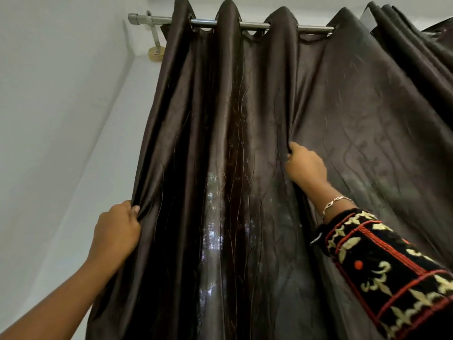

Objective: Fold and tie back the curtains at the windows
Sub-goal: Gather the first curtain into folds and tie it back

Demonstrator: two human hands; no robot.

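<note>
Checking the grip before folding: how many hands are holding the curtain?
2. The left hand grips the curtain at its left edge, lower down; the right hand pinches a fold higher up, near the middle. No other hands show.

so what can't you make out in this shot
Head view only:
Window: hidden behind the curtain; only faint light shows through.
Curtain hem: cut off by the bottom edge.
Rod: right end covered by bunched folds.
Right hand: fingertips tucked into a fold.
Left hand: fingers wrapped behind the curtain's edge.
</note>
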